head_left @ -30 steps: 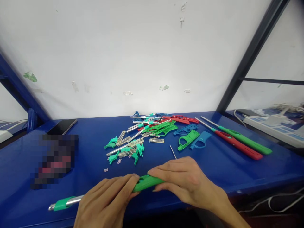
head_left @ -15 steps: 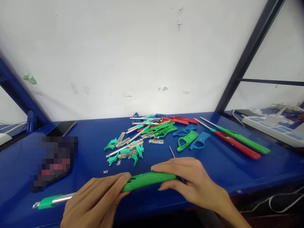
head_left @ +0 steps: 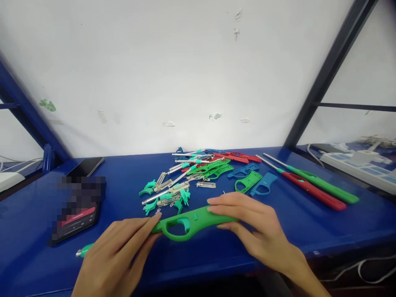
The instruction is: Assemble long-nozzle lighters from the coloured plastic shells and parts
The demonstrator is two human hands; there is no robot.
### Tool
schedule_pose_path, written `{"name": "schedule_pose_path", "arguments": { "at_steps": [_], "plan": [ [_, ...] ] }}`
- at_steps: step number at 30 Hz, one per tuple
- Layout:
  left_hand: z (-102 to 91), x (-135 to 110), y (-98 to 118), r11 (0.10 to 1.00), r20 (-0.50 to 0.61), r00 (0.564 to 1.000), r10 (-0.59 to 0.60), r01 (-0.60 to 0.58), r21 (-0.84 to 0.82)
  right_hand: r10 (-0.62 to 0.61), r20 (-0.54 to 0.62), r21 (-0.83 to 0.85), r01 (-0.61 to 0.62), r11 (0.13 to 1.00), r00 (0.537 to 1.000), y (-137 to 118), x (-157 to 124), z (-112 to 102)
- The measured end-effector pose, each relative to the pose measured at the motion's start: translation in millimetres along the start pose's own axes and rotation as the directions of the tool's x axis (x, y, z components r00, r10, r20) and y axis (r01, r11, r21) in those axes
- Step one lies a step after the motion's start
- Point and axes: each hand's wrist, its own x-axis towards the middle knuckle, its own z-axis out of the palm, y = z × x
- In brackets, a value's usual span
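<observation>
A green utility lighter [head_left: 202, 220] is held level over the front of the blue table, its trigger loop towards me. My left hand [head_left: 119, 253] is closed round its front end; a teal collar and metal tip stick out beyond the hand at left. My right hand [head_left: 252, 222] pinches the handle's rear end between thumb and fingers. Behind the hands lies a heap of lighter parts: teal triggers [head_left: 147, 187], clear fuel tanks [head_left: 206, 185], metal tubes [head_left: 157, 197] and green handle shells [head_left: 212, 167].
Whole red [head_left: 312, 189] and green lighters [head_left: 328, 187] lie at right. Blue [head_left: 264, 184] and green half shells [head_left: 248, 182] lie left of them. Two phones, a far one [head_left: 86, 168] and a partly blurred near one [head_left: 78, 222], rest at left. A white wall [head_left: 173, 74] stands behind.
The green lighter has been turned in both hands, so its trigger loop and side now show instead of its narrow edge. Both hands still hold it. The view has shifted slightly.
</observation>
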Motion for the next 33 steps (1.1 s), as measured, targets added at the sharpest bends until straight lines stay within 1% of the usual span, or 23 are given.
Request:
{"name": "schedule_pose_path", "arguments": {
  "at_steps": [2,4,7,9,12,15,21,25,28,30,32,33],
  "plan": [
    [-1.6,-1.0,1.2,1.000,-0.017,1.000,0.017,-0.017,0.000,0.054,0.025,0.014,-0.055,0.998,0.998,-2.0,0.2,-0.2],
    [-2.3,-3.1,3.7,0.998,-0.010,0.999,0.050,-0.050,0.023,0.091,0.082,0.013,-0.092,0.996,0.992,-3.4,-0.1,0.7],
    [-1.2,-6.3,7.9,0.993,0.046,0.994,0.096,-0.099,0.070,0.067,0.191,-0.019,-0.064,0.998,0.979,-3.6,-1.1,3.2],
    [0.4,-7.4,10.1,0.989,0.079,0.991,0.107,-0.114,0.095,0.049,0.223,-0.056,-0.037,0.998,0.974,-3.1,-2.1,4.3],
    [1.9,-6.7,12.8,0.987,0.108,0.987,0.119,-0.129,0.098,0.054,0.225,-0.114,-0.029,0.993,0.973,-2.6,-3.4,3.8],
    [1.8,-3.8,15.1,0.983,0.099,0.985,0.139,-0.150,0.110,0.056,0.243,-0.124,-0.026,0.992,0.968,-2.0,-4.1,2.8],
    [6.6,-1.6,21.1,0.972,0.128,0.981,0.148,-0.168,0.166,-0.014,0.262,-0.142,0.053,0.988,0.965,-0.2,-4.8,4.2],
    [8.8,-1.9,23.9,0.969,0.091,0.976,0.200,-0.211,0.131,-0.017,0.293,-0.142,0.061,0.988,0.956,-1.8,-4.4,6.3],
    [4.7,0.9,24.7,0.961,0.043,0.969,0.244,-0.247,0.126,-0.015,0.305,-0.132,0.058,0.990,0.952,-3.6,-3.3,8.0],
    [1.2,3.2,25.0,0.954,0.033,0.963,0.267,-0.269,0.136,-0.020,0.302,-0.117,0.058,0.991,0.953,-5.4,-2.8,8.5],
    [-1.2,4.8,25.1,0.949,0.037,0.960,0.278,-0.281,0.142,-0.003,0.284,-0.100,0.033,0.994,0.959,-8.3,-3.0,7.7],
    [-1.7,5.0,25.1,0.947,0.033,0.958,0.283,-0.285,0.149,0.027,0.277,-0.100,0.001,0.995,0.960,-10.2,-3.3,6.7]
  ]
}}
